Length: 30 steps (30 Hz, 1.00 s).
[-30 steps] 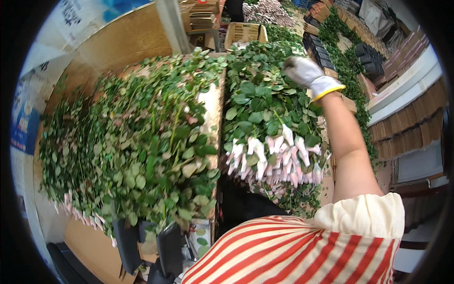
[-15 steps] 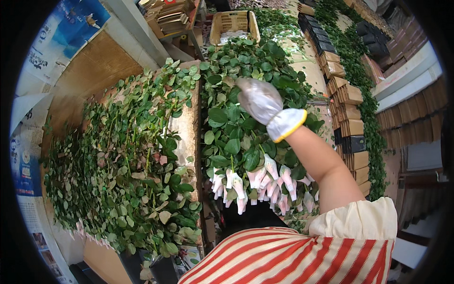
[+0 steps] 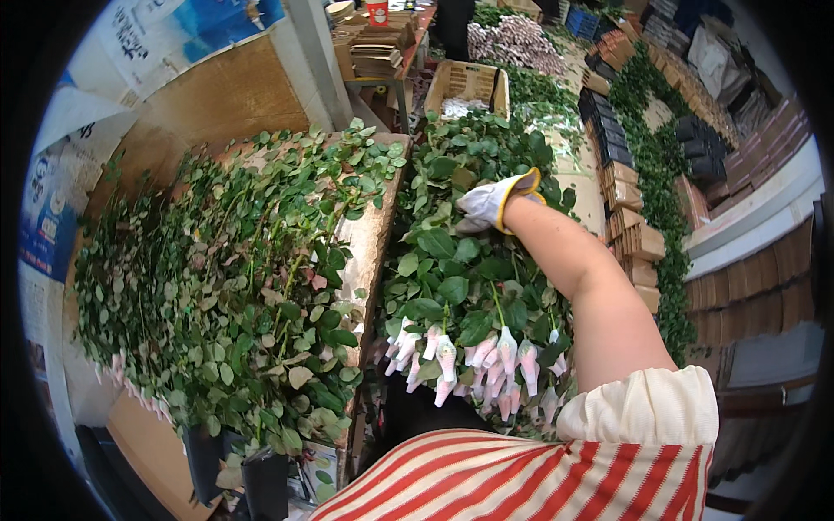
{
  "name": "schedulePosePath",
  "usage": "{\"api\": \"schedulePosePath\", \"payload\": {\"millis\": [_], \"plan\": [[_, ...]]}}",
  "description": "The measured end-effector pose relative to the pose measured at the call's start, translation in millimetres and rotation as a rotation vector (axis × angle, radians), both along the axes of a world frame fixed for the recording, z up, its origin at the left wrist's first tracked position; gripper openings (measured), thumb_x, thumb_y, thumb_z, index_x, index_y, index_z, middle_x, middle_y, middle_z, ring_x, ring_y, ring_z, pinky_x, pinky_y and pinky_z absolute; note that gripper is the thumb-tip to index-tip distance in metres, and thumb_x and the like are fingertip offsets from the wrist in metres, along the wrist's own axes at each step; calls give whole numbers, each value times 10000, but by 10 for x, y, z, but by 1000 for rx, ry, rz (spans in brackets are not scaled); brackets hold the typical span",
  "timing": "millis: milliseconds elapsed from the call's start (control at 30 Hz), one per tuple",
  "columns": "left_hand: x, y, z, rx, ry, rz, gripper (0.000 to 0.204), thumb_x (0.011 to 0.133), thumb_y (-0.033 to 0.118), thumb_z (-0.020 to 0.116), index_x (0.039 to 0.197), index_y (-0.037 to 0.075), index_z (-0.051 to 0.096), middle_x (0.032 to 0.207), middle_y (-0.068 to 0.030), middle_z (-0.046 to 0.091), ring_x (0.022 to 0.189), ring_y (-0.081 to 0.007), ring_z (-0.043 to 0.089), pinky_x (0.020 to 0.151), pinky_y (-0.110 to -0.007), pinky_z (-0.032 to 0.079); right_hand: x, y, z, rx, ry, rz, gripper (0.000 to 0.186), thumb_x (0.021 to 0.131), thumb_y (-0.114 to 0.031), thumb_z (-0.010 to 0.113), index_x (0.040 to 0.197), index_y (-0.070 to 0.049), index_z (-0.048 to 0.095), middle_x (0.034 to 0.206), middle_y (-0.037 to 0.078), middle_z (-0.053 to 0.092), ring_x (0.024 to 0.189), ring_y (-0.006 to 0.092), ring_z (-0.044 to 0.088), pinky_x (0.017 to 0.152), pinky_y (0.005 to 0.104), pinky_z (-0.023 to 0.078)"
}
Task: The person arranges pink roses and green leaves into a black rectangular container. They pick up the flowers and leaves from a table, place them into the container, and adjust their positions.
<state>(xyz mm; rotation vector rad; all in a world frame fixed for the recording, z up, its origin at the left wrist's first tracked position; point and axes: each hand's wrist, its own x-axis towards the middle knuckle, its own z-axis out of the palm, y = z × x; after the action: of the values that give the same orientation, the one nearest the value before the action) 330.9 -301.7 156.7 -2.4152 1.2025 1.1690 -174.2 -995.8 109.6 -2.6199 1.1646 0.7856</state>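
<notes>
My right hand, in a white glove with a yellow-edged cuff, reaches over a heap of leafy rose stems. Its fingers look bent and pressed together among the leaves; their tips and whatever they hold are hidden. At the heap's near end, several rose heads hang in pale pink-white sleeves. My left hand does not show.
On the left, a board table carries another thick layer of leafy stems. A yellow crate stands beyond the heap. Rows of cardboard wraps line the right, beside a green strip of foliage. Black containers stand at lower left.
My view has swung, so the scene sits further right and lower. The right hand, earlier stretched flat and blurred above the leaves, has turned and its fingers now dip into them.
</notes>
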Motion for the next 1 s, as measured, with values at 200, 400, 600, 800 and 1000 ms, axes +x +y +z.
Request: {"api": "schedulePosePath", "payload": {"millis": [200, 400, 600, 800, 1000], "plan": [[-124, -25, 52, -253, 230, 182, 1012, 759, 106, 836, 1579, 112, 242, 1507, -124, 437, 1249, -264, 518, 986, -395, 488, -418, 195, 416, 4, -362, -378, 524, 712, -424, 731, 1043, -19, 711, 979, 210, 717, 914, 341, 694, 810, 423, 541], [0, -25, 173, -313, 293, 280, 1030, 770, 307, 814, 1563, 17, 225, 1550, -198, 378, 1436, -317, 356, 1136, -411, 336, -898, 544, 663, -200, -886, -945, 661, 712, -362, 792, 1199, 64, 655, 1121, 208, 704, 1039, 290, 675, 917, 353, 510], [35, -645, 434, -752, -192, 158, 170, 902, 72, 638, 1032, -33, 671, 943, -146, 675, 824, -258, 646, 741, -358, 503, -1130, 891, 1526, 5, -1675, -975, 156, 829, -126, 755, 916, -44, 654, 807, 27, 663, 728, 131, 606, 694, 272, 503], [-703, -1464, 824, -1177, -158, -316, 142, 784, 78, 745, 918, 33, 747, 778, -128, 659, 713, -317, 622, 674, -417, 492, -964, 1339, 2880, -161, -1577, -467, 159, 940, -227, 655, 928, -74, 697, 838, 7, 667, 748, 110, 588, 711, 273, 459], [-2285, -2137, 1575, -1509, 605, -620, 936, 843, 374, 760, 1559, 76, 236, 1548, -266, 302, 1452, -398, 292, 1169, -494, 273, -116, 1809, 4524, -400, -1666, -381, 434, 988, -312, 590, 1354, -80, 611, 1271, 17, 656, 1135, 144, 595, 1010, 305, 431]]}}
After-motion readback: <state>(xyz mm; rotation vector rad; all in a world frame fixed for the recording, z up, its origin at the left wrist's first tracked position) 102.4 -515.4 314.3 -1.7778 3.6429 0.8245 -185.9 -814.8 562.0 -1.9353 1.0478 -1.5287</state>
